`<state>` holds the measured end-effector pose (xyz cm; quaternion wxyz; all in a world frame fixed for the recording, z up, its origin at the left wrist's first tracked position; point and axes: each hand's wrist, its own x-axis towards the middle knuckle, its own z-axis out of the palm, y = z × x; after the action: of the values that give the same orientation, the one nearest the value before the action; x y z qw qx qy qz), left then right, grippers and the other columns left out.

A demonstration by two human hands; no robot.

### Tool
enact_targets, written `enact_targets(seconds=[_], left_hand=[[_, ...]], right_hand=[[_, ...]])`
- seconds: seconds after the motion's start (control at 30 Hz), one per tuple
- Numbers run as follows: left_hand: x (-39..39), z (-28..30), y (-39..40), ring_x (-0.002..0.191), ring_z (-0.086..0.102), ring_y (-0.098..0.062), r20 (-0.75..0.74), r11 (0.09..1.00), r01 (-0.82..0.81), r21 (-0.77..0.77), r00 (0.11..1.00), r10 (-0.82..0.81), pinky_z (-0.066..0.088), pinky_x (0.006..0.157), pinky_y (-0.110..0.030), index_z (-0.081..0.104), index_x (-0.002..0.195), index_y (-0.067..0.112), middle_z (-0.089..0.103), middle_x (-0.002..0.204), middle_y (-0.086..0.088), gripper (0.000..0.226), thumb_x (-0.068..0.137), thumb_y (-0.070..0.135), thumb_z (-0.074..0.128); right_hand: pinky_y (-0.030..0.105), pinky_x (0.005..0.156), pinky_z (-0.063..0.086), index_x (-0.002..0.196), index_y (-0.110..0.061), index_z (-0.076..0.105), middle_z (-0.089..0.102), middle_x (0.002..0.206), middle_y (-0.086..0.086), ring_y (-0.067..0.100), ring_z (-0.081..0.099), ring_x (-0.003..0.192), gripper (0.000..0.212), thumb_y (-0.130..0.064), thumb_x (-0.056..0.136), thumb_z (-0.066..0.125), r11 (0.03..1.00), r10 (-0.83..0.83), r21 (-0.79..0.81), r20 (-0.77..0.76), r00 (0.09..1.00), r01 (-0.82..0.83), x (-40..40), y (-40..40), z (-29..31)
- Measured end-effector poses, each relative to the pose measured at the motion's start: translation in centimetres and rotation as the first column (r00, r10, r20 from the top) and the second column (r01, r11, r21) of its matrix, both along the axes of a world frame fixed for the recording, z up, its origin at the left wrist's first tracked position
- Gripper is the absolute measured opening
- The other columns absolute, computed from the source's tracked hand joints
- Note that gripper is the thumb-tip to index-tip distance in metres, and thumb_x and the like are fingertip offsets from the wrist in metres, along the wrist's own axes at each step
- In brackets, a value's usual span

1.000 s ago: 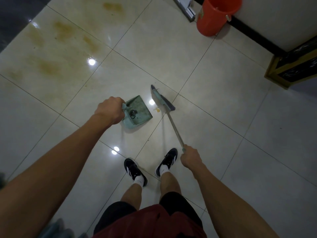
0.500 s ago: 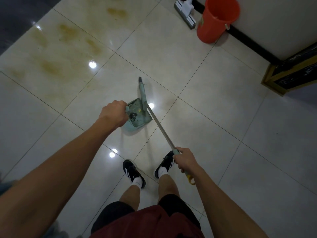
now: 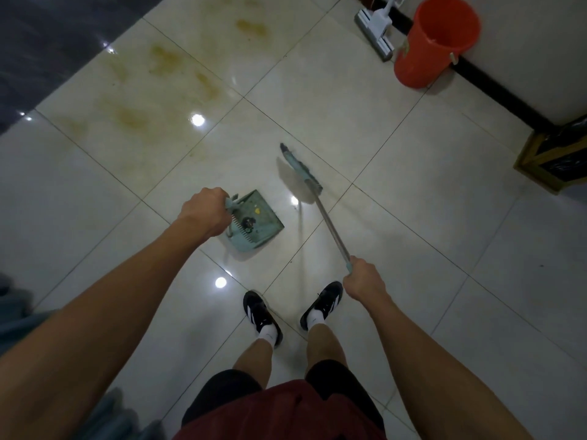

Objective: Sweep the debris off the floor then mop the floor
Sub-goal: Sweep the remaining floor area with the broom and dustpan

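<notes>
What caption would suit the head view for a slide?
Left hand holds a dustpan with debris; right hand holds the broom beside it on tiled floor.

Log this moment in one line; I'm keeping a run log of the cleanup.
phase: sweeping | left hand: gripping dustpan, debris inside | right hand: gripping broom, clear of pan | mop, bucket: untouched
</notes>
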<state>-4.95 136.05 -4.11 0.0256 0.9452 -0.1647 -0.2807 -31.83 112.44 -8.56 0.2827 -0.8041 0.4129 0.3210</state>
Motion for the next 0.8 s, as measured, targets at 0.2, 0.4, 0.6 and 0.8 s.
enact_targets(seconds=[0.2, 0.4, 0.6, 0.8], left_hand=[[-1.2, -0.5, 0.2, 0.081, 0.064, -0.029, -0.007, 0.999, 0.049, 0.001, 0.999, -0.049, 0.058, 0.074, -0.039, 0.069, 0.113, 0.017, 0.066, 0.096, -0.009, 0.031, 0.083, 0.016, 0.066], [-1.4, 0.1, -0.2, 0.084, 0.064, -0.03, -0.006, 0.997, 0.076, 0.007, 0.997, -0.076, 0.059, 0.077, -0.043, 0.068, 0.115, 0.017, 0.066, 0.099, -0.01, 0.033, 0.083, 0.018, 0.066], [-1.3, 1.3, 1.1, 0.08, 0.063, -0.027, -0.006, 0.996, 0.088, 0.016, 0.996, -0.088, 0.058, 0.073, -0.039, 0.068, 0.11, 0.016, 0.065, 0.093, -0.008, 0.026, 0.084, 0.019, 0.065], [-0.3, 1.4, 4.6, 0.088, 0.063, -0.029, -0.015, 1.0, -0.013, 0.023, 1.0, 0.014, 0.058, 0.081, -0.043, 0.066, 0.118, 0.018, 0.065, 0.102, -0.009, 0.031, 0.087, 0.021, 0.065]], right_hand=[[0.029, 0.056, 0.047, 0.117, -0.002, 0.063, 0.064, 0.095, 0.017, 0.026, 0.057, 0.07, 0.031, -0.003, 0.09, 0.048, 0.961, -0.161, 0.225, -0.032, 0.986, 0.164, -0.4, 3.9, -0.5], [0.022, 0.042, 0.037, 0.115, -0.005, 0.069, 0.058, 0.071, 0.008, 0.014, 0.046, 0.051, 0.033, 0.0, 0.089, 0.051, 0.891, -0.355, 0.311, 0.024, 0.934, 0.331, -2.5, 5.0, 0.5], [0.03, 0.058, 0.056, 0.144, -0.017, 0.053, 0.067, 0.113, 0.016, 0.028, 0.065, 0.083, 0.056, -0.006, 0.089, 0.05, 0.971, -0.195, 0.155, 0.087, 0.977, 0.18, -2.0, 4.0, 1.2], [0.038, 0.087, 0.058, 0.142, -0.009, 0.049, 0.065, 0.121, 0.017, 0.032, 0.066, 0.103, 0.053, -0.008, 0.089, 0.053, 0.998, 0.029, 0.051, 0.0, 1.0, -0.028, 0.1, 3.9, 0.3]])
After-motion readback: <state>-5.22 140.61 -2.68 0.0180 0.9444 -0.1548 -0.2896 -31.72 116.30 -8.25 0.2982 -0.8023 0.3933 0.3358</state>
